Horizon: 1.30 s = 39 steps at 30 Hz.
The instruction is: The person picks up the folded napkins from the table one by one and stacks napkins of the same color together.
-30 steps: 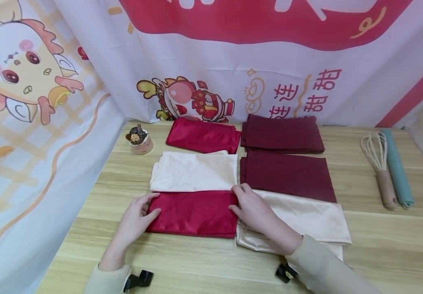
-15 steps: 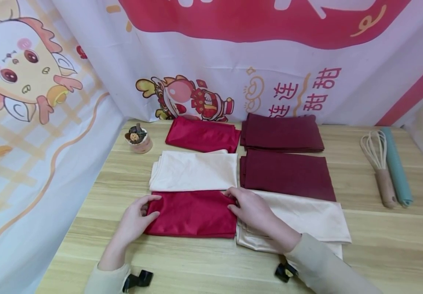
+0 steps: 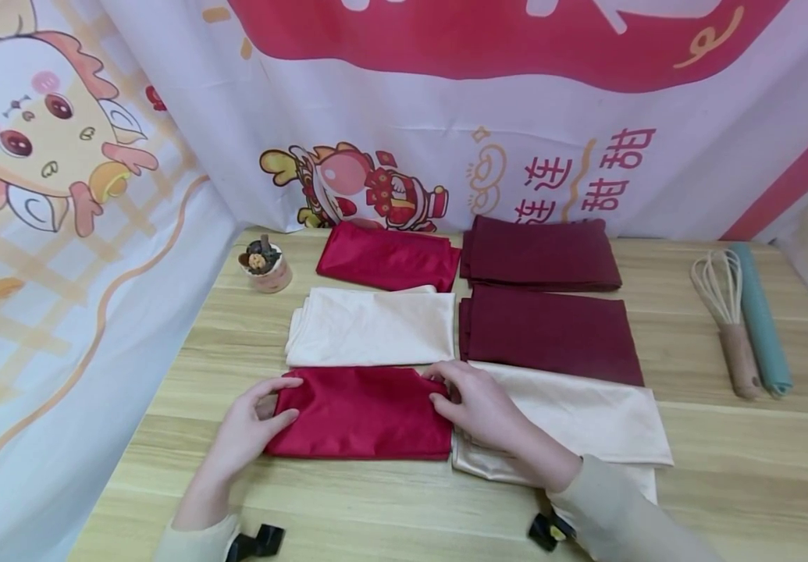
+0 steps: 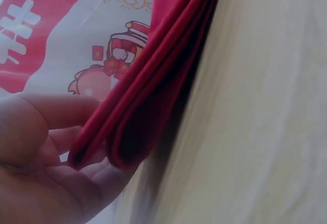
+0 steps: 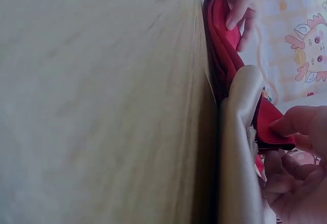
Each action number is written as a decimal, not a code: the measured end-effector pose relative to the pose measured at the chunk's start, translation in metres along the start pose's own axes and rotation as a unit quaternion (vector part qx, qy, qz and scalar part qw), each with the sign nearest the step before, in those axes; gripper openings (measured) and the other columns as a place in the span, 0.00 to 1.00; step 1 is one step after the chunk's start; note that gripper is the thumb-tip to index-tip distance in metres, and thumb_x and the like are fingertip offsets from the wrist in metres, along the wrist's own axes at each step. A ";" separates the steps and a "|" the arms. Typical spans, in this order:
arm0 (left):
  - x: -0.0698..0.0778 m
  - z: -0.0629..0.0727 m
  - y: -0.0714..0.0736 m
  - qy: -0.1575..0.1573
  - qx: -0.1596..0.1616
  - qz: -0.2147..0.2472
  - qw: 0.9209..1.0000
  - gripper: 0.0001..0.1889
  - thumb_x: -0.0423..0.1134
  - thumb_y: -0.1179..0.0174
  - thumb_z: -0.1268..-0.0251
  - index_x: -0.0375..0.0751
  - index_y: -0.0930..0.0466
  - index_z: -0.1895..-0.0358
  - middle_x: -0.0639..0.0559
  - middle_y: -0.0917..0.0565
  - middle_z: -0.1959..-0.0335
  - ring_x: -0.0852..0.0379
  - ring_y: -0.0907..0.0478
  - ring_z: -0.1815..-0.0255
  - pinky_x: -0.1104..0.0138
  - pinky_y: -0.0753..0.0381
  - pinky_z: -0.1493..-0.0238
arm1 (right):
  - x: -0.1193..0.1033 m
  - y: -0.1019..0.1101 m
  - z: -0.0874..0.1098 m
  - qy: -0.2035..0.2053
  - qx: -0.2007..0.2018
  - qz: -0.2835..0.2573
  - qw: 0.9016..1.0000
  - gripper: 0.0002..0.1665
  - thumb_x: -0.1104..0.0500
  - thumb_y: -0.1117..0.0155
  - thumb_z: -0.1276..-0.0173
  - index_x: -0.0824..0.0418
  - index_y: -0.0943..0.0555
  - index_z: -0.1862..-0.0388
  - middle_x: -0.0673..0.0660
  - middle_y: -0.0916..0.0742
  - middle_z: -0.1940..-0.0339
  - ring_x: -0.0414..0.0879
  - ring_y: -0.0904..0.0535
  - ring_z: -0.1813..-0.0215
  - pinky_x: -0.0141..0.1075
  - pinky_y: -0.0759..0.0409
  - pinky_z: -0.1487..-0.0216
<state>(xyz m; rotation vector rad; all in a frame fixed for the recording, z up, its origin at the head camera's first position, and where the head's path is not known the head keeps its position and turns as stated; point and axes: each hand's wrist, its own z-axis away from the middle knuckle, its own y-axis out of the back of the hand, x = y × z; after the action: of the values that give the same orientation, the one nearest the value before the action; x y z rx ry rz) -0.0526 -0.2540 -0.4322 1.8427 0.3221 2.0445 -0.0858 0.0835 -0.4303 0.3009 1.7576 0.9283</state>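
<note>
A folded red satin cloth (image 3: 364, 417) lies at the front left of the group, gripped at both ends. My left hand (image 3: 252, 425) pinches its left end between thumb and fingers; in the left wrist view the folded red layers (image 4: 148, 86) sit inside that hand's grip, lifted at the edge. At the far right corner, my right hand (image 3: 477, 402) pinches the red cloth with thumb and fingertips, its forearm passing over a folded cream cloth (image 3: 586, 425). The right wrist view shows the red corner (image 5: 273, 127) held between thumb and fingers, beside the cream fold (image 5: 242, 122).
Behind the red cloth lie a folded white cloth (image 3: 375, 328) and another red cloth (image 3: 386, 257). Two dark maroon cloths (image 3: 551, 332) lie right of them. A small decorated pot (image 3: 266, 267) stands back left; a whisk (image 3: 730, 336) and a teal roll (image 3: 763, 328) lie far right.
The red cloth has shifted slightly left and toward the front, leaving a narrow gap to the white cloth. Both hands moved a little left with it; the right hand closed on its corner.
</note>
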 end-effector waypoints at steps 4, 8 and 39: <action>0.001 0.005 0.005 0.024 -0.008 0.029 0.999 0.23 0.27 0.37 0.41 0.38 0.25 0.41 0.40 0.31 0.37 0.52 0.18 0.57 0.65 0.18 0.66 | -0.002 0.001 0.001 0.009 0.007 -0.011 1.000 0.16 0.61 0.36 0.38 0.52 0.19 0.50 0.45 0.19 0.62 0.38 0.29 0.66 0.33 0.27 0.65; 0.004 0.008 0.010 0.040 -0.017 0.056 0.997 0.23 0.30 0.36 0.40 0.39 0.26 0.40 0.40 0.31 0.38 0.54 0.17 0.58 0.62 0.17 0.65 | -0.004 0.004 0.002 0.016 0.010 -0.032 0.999 0.16 0.62 0.37 0.37 0.53 0.20 0.50 0.45 0.19 0.60 0.40 0.27 0.63 0.33 0.25 0.62; 0.088 -0.127 0.025 -0.052 0.037 -0.040 0.997 0.22 0.28 0.38 0.39 0.40 0.24 0.40 0.42 0.29 0.37 0.53 0.20 0.60 0.69 0.19 0.68 | 0.012 0.090 -0.096 -0.027 0.051 -0.069 0.996 0.16 0.64 0.36 0.35 0.62 0.21 0.48 0.58 0.19 0.57 0.48 0.19 0.69 0.39 0.19 0.69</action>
<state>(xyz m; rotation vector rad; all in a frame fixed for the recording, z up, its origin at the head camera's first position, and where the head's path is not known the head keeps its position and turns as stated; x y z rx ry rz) -0.1882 -0.2303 -0.3579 1.9393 0.4402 1.9007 -0.1965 0.1082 -0.3635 0.2636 1.7564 0.7258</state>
